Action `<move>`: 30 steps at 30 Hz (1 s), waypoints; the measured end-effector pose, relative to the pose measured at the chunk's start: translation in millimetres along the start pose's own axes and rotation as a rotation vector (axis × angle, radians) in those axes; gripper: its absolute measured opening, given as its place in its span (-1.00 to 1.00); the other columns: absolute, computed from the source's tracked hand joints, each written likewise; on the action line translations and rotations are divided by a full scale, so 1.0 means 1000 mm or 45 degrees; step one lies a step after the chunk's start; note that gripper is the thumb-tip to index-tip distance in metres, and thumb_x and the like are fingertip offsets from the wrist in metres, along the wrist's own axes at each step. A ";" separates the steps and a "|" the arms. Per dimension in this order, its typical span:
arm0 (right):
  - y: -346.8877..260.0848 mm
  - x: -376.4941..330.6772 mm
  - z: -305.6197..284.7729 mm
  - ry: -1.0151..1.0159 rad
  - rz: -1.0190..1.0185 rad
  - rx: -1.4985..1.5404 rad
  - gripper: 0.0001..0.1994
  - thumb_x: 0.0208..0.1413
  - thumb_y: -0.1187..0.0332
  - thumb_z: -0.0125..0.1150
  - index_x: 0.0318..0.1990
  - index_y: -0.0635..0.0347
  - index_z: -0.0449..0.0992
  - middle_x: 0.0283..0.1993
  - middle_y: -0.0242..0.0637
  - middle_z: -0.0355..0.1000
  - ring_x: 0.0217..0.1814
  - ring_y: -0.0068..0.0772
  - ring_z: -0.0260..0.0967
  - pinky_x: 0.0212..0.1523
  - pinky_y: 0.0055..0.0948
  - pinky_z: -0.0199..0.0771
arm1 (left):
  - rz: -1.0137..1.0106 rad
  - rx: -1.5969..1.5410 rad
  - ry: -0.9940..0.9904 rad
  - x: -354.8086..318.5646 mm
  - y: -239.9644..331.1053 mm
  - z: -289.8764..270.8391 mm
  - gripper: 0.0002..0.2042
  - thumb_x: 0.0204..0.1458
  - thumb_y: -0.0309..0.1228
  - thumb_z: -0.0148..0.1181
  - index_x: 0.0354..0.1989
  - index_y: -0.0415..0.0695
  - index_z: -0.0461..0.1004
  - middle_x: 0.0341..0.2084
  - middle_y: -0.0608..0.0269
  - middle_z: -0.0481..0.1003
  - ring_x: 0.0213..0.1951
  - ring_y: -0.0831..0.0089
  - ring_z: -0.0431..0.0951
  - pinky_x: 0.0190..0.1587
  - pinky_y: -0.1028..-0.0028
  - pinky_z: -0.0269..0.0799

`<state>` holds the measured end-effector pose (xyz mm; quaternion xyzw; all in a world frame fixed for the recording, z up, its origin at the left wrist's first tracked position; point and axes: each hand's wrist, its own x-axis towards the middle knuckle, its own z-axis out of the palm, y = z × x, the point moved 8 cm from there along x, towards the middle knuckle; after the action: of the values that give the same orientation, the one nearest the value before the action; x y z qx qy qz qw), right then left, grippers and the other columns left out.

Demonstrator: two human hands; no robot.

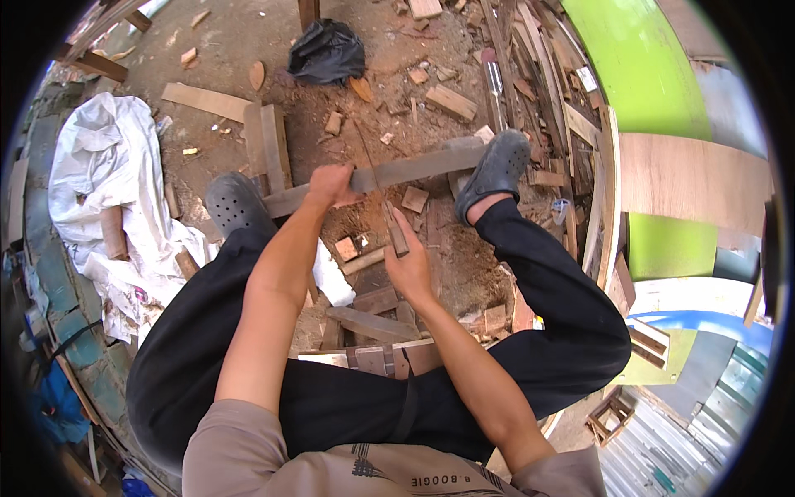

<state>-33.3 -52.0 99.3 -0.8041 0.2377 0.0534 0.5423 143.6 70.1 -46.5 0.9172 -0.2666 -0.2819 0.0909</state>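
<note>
A long, narrow wooden board [422,168] lies crosswise between my feet. My left hand [333,185] is closed around it, left of its middle. My right hand [411,263] grips the wooden handle of what looks like a hand saw [392,224]. Its thin blade shows nearly edge-on and crosses the board just right of my left hand; its teeth cannot be made out. My right clog [502,164] is at the board's right end, over a wood block. My left clog [236,205] is beside its left end.
Wood offcuts [373,323] lie near my legs, with more blocks [451,103] beyond the board. A black plastic bag [327,51] sits at the far side. White sacking [112,178] lies at left. Long wood strips [542,74] and a green panel [642,62] are at right.
</note>
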 end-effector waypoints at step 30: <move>-0.038 -0.075 -0.020 -0.045 0.005 -0.095 -0.47 0.14 0.52 0.14 0.33 0.22 0.42 0.19 0.12 0.51 0.25 -0.05 0.49 0.22 -0.32 0.43 | -0.248 -0.030 -0.395 -0.041 0.002 0.024 0.46 -0.25 0.20 0.54 0.56 0.00 -0.59 0.55 -0.13 -0.59 0.53 -0.15 -0.69 0.37 -0.44 -0.63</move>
<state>-86.3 -34.8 165.1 -0.8221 0.2277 0.0775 0.5160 100.4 90.3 -46.6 0.8830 -0.1839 -0.4306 0.0318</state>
